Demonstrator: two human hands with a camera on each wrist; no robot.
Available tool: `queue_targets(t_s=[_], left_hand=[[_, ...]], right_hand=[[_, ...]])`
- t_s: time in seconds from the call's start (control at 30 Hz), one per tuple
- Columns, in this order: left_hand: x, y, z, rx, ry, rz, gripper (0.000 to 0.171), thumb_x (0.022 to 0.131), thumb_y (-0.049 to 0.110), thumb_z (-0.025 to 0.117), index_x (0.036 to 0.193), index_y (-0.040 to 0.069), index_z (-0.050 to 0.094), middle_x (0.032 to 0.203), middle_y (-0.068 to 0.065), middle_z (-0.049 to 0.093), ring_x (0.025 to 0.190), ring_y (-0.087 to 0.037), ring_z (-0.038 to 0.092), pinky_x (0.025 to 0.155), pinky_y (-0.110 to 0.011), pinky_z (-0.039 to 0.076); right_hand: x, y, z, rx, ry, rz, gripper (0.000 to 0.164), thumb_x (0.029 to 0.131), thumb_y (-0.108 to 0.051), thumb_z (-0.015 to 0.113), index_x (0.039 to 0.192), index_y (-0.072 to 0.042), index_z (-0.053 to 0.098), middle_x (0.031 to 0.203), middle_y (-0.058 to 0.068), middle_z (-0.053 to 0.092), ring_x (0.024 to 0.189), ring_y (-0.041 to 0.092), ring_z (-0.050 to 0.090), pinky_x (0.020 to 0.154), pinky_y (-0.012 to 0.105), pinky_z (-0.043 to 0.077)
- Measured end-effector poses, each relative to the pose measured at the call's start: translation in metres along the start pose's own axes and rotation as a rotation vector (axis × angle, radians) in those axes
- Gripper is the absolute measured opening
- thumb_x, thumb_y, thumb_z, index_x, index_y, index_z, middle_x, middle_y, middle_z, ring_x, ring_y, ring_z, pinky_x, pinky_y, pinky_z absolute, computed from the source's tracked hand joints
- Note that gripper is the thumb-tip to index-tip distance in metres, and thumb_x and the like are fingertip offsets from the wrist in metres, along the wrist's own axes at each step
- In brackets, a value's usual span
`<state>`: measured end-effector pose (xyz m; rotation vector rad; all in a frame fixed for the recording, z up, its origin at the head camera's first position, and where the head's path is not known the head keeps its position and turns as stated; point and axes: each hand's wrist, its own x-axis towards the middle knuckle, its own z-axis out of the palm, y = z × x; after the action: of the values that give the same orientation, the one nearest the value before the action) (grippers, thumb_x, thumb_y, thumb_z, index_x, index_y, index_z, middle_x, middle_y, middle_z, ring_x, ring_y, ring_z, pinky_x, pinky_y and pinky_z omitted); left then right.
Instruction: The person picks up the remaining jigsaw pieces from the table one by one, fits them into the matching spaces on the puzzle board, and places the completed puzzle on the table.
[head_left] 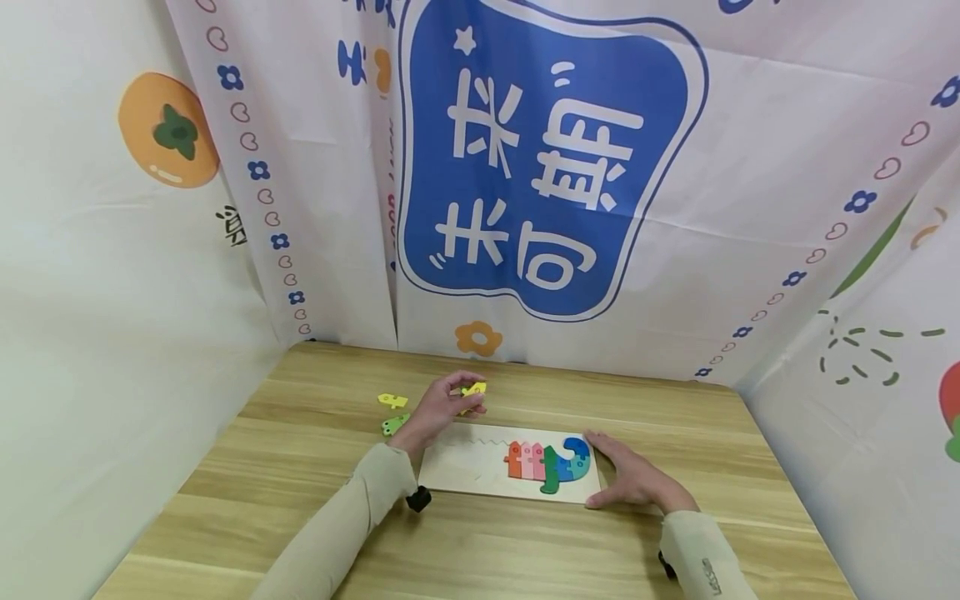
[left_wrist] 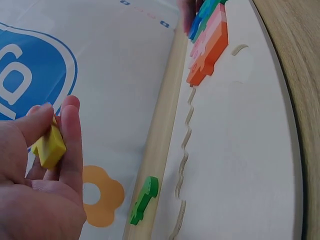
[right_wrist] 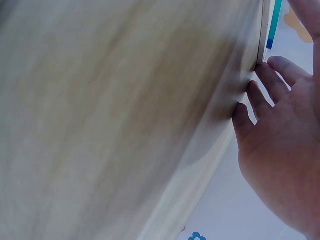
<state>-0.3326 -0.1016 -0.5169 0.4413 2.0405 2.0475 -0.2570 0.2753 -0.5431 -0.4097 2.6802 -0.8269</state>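
My left hand (head_left: 442,408) is raised over the board's upper left part, pinching a yellow puzzle piece (left_wrist: 51,147) between thumb and fingers. Below lies a pale wooden puzzle board (head_left: 465,467) with a zigzag groove. On its right half sit joined pieces: an orange one (head_left: 514,460), pink ones (head_left: 532,461), a green one (head_left: 551,475) with a leg, and a curled blue tail (head_left: 578,458). My right hand (head_left: 637,477) spans the board's right end, fingers extended, fingertips at the upper corner and thumb at the lower corner.
Left of the board, another yellow piece (head_left: 392,401) and a green piece with eyes (head_left: 393,426) lie on the wooden table (head_left: 300,450). A printed white curtain (head_left: 337,275) hangs along the table's back edge and both sides.
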Motion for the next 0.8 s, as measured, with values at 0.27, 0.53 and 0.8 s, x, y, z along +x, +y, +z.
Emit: queue_targets(t_s=[0.27,0.53,0.8], left_hand=[[-0.0025,0.0,-0.0042,0.025,-0.041,-0.008,0.041,0.111,0.008,0.044,0.149,0.017,0.055,0.152,-0.013,0.051,0.129,-0.026,0.063,0.12,-0.052,0.041],[-0.0049,0.0009,-0.0067,0.08,-0.11,-0.026,0.059,0.105,0.005,0.058,0.157,0.026,0.045,0.161,-0.005,0.046,0.143,-0.035,0.049,0.115,-0.042,0.048],[-0.009,0.0019,-0.0068,0.239,-0.141,0.021,0.075,0.09,0.004,0.078,0.155,0.03,0.049,0.161,0.0,0.047,0.132,-0.029,0.058,0.1,-0.03,0.057]], right_hand=[[0.0005,-0.001,0.0,0.001,-0.007,0.008,0.12,0.07,-0.046,0.095,0.164,-0.011,0.029,0.169,0.022,0.025,0.155,0.049,0.021,0.123,0.069,0.023],[0.0005,-0.001,0.0007,0.006,-0.001,0.005,0.12,0.07,-0.045,0.096,0.164,-0.011,0.03,0.169,0.023,0.025,0.155,0.049,0.021,0.122,0.07,0.023],[-0.0008,-0.0017,-0.0005,0.011,-0.003,0.003,0.119,0.07,-0.044,0.096,0.164,-0.01,0.03,0.169,0.023,0.026,0.155,0.05,0.021,0.122,0.071,0.023]])
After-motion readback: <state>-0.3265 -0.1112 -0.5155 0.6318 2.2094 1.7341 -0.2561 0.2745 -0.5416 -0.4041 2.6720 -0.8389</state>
